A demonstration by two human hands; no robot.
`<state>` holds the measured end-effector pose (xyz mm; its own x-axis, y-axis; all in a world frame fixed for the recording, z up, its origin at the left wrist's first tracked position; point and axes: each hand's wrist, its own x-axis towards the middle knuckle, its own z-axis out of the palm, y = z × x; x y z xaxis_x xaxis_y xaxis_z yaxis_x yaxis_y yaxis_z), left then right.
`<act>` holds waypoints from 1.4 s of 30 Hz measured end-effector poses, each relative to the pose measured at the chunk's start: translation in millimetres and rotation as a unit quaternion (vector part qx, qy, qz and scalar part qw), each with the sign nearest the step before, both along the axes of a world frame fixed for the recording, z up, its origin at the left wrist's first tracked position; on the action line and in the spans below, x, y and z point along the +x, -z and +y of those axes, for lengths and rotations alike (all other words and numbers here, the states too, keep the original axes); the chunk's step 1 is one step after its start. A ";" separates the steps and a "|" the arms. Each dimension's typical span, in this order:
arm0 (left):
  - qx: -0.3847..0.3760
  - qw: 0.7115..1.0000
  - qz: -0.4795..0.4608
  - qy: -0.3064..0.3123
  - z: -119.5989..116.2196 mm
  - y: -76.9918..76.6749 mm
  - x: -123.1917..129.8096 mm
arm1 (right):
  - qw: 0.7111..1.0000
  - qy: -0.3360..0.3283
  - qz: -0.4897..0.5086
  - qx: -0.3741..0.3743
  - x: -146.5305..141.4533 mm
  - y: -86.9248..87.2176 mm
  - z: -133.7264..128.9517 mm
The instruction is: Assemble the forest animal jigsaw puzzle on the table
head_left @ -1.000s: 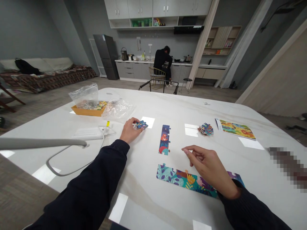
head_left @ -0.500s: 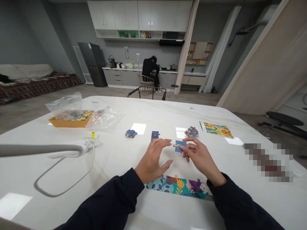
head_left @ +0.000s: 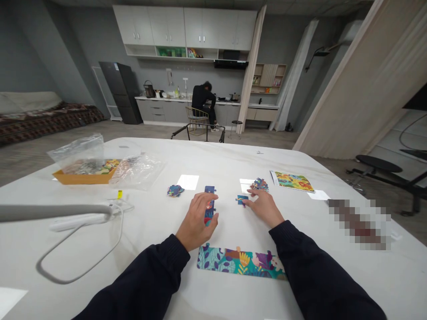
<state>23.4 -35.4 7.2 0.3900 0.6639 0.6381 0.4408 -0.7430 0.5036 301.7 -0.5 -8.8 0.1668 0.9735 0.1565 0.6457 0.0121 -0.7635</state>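
Observation:
My right hand (head_left: 266,208) pinches a small blue jigsaw piece (head_left: 242,199) by its right side, at or just above the tabletop. Curved over a narrow upright strip of joined jigsaw pieces (head_left: 209,190), my left hand (head_left: 197,221) has its thumb and fingers apart and covers part of the strip. Whether it touches the strip I cannot tell. Nearer to me lies an assembled row of puzzle pieces (head_left: 230,263) in teal, purple and yellow, its right end behind my right sleeve. Loose pieces form one pile (head_left: 175,190) to the left and another (head_left: 260,184) just beyond my right hand.
A picture card (head_left: 293,181) lies at the right. On the left are an orange box (head_left: 83,178), clear plastic bags (head_left: 136,171) and a white cable with a power strip (head_left: 80,222). Across the room a person (head_left: 202,100) sits at the kitchen counter.
My right hand has moved away from my left with the jigsaw piece, lowering it toward the table near the right pile. My left hand has shifted slightly left. The view has turned a little.

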 end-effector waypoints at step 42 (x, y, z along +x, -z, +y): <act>0.018 0.999 -0.022 -0.032 1.7 -2.8 -5.8 | 0.929 -0.206 -0.304 0.053 -15.1 -5.4 -44.4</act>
